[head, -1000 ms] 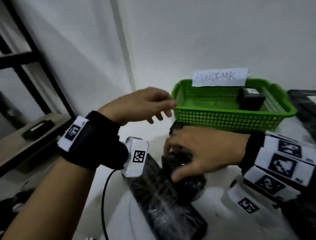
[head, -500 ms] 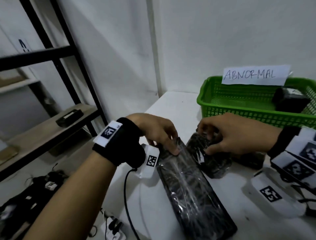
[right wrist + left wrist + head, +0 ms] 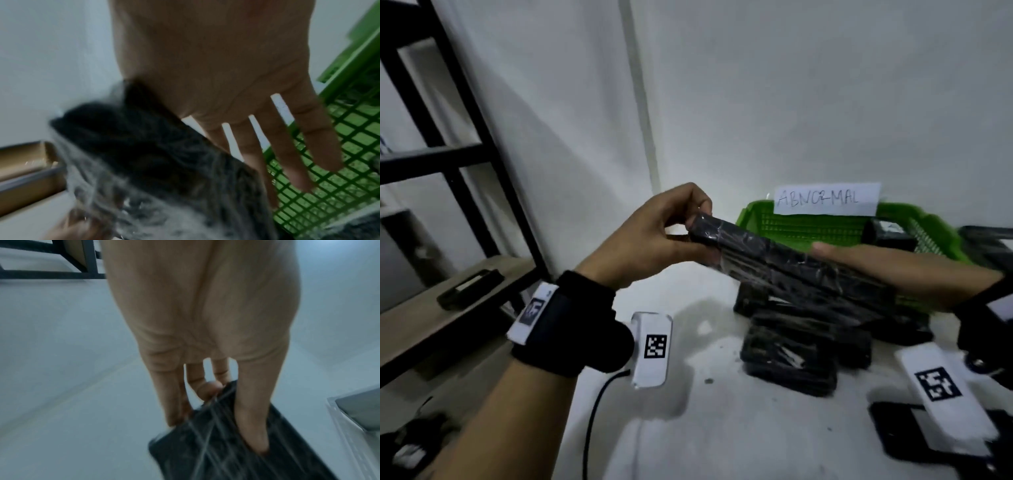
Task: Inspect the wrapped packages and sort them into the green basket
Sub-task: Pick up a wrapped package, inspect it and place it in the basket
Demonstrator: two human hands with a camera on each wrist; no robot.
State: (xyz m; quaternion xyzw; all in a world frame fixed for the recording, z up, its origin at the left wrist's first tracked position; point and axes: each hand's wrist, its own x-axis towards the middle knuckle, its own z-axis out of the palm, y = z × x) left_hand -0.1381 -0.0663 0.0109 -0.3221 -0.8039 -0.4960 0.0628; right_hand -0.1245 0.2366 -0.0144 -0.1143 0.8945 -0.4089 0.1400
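A long black package (image 3: 774,260) wrapped in clear film is held in the air in front of the green basket (image 3: 756,219). My left hand (image 3: 698,222) pinches its left end, thumb on one face and fingers on the other (image 3: 213,426). My right hand (image 3: 876,270) lies along the package's far side with straight, spread fingers (image 3: 287,154); its thumb is hidden. The basket bears a paper label reading ABNORMAL (image 3: 825,198) and holds one black wrapped package (image 3: 887,233). Several more black wrapped packages (image 3: 791,356) lie on the white table (image 3: 705,428) under the held one.
A dark metal shelf rack (image 3: 448,161) stands at the left, with a black object (image 3: 470,289) on its wooden board. A dark tray (image 3: 989,240) sits right of the basket. A flat black device (image 3: 893,428) lies at the table's lower right. White walls close off the back.
The long package lay on the table under my left hand; now both hands hold it up before the basket. My right hand has left the smaller package.
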